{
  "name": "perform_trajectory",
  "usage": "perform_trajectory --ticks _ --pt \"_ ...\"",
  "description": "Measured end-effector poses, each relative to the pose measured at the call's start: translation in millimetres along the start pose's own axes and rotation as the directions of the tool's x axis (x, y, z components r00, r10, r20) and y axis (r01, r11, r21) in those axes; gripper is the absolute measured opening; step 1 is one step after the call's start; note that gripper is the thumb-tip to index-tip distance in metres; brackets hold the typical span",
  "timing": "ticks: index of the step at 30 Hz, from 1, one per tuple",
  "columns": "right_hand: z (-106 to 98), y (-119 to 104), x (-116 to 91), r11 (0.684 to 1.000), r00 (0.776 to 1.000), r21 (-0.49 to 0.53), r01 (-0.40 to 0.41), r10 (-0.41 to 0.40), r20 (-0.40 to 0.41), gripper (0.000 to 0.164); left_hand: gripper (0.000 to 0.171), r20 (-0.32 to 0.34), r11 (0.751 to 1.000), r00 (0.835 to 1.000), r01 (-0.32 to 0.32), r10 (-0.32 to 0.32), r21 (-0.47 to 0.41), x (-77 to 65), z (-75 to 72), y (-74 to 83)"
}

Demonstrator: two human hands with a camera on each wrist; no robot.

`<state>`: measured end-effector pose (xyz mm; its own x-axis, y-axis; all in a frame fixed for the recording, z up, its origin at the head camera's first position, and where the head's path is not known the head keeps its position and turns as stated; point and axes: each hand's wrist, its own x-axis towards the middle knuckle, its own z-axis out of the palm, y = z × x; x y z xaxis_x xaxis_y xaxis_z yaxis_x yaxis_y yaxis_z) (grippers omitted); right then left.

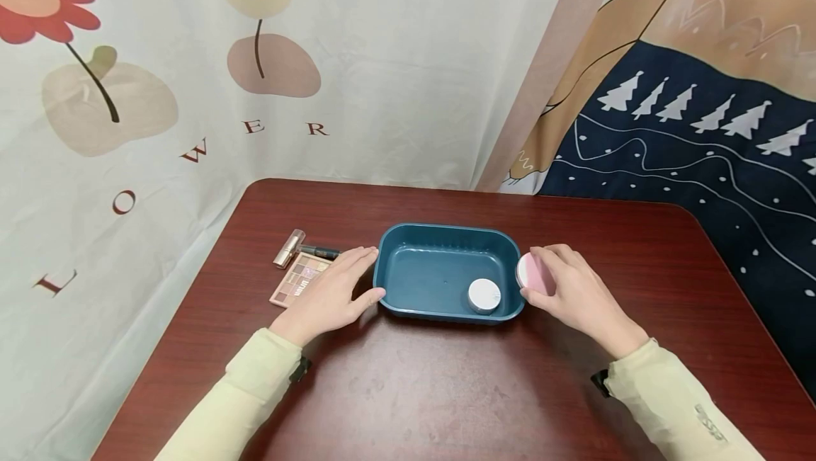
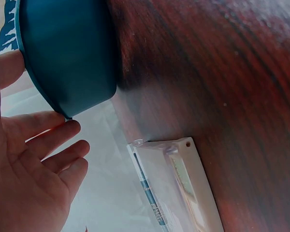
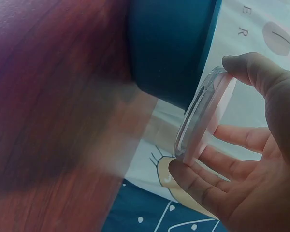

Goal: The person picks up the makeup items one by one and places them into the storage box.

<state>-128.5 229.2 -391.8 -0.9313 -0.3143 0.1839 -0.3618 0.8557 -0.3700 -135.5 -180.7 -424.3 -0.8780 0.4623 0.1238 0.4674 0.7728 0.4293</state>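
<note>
A dark teal plastic basin (image 1: 440, 273) sits on the table, with a small round white-lidded jar (image 1: 484, 295) inside near its right front corner. At the basin's left end, my left hand (image 1: 338, 291) has its thumb and fingertips at the rim, fingers spread and fairly straight. My right hand (image 1: 567, 291) pinches a round pink compact (image 1: 538, 274) with a clear edge between thumb and fingertips. In the right wrist view the compact (image 3: 205, 118) is tilted on edge beside the basin's right rim, above the table.
Left of the basin lie an eyeshadow palette (image 1: 299, 278), a shiny lipstick-like tube (image 1: 290, 248) and a dark slim pencil (image 1: 320, 252). My left forearm overlaps part of the palette's side. The dark red wooden table (image 1: 433, 390) meets a printed curtain (image 1: 395, 93) at the back.
</note>
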Motion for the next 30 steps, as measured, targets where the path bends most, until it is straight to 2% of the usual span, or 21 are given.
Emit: perform_trajectory --ticks 13,22,30 --pt "2 -17 12 1.000 0.999 0.025 0.001 -0.002 0.036 0.066 0.072 -0.023 1.000 1.000 -0.017 0.017 0.002 0.3 1.7 -0.5" --pt "10 -24 22 0.998 0.999 0.035 0.044 -0.044 0.020 0.066 0.072 -0.030 1.000 0.999 -0.029 0.029 0.003 -0.7 1.2 0.1" --pt "15 -30 30 0.998 0.998 0.043 0.047 -0.049 0.042 0.069 0.073 -0.019 1.000 1.000 -0.015 0.015 0.007 -1.0 0.6 0.2"
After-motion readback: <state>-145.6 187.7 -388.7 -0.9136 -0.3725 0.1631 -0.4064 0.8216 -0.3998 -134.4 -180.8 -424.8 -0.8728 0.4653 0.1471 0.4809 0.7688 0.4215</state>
